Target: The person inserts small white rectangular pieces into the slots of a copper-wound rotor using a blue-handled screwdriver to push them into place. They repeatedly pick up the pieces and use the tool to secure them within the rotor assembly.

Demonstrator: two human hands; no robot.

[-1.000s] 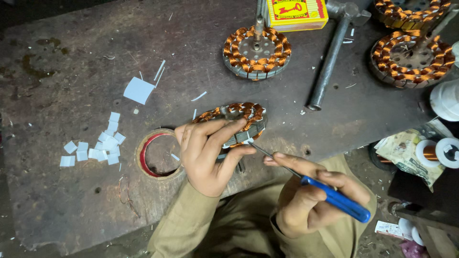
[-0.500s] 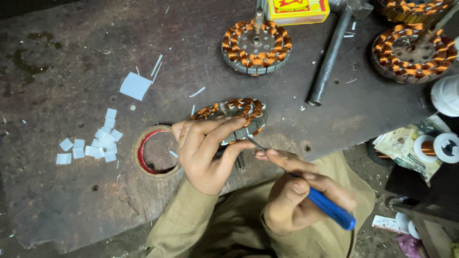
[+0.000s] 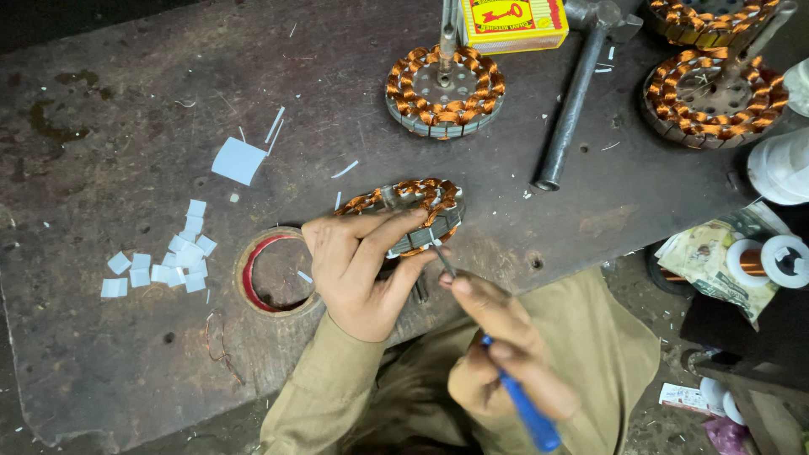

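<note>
A round motor stator [image 3: 413,206] wound with copper wire rests tilted at the near edge of the dark metal bench [image 3: 109,354]. My left hand [image 3: 362,265] grips its near rim, thumb and fingers wrapped over the windings. A blue-handled screwdriver [image 3: 522,409] is held in my right hand [image 3: 497,350], and its thin metal tip touches the stator's near right side, just beside my left thumb.
Two more copper-wound stators [image 3: 445,91] [image 3: 715,84] lie farther back, beside a hammer [image 3: 577,93] and a yellow box [image 3: 514,21]. Small white paper pieces [image 3: 173,257] lie at left, next to a round hole with a red ring [image 3: 276,274]. Wire spools [image 3: 784,259] sit at right.
My right hand with the screwdriver has drawn down and to the left, closer to my body, while its tip stays at the stator. My left hand keeps its grip.
</note>
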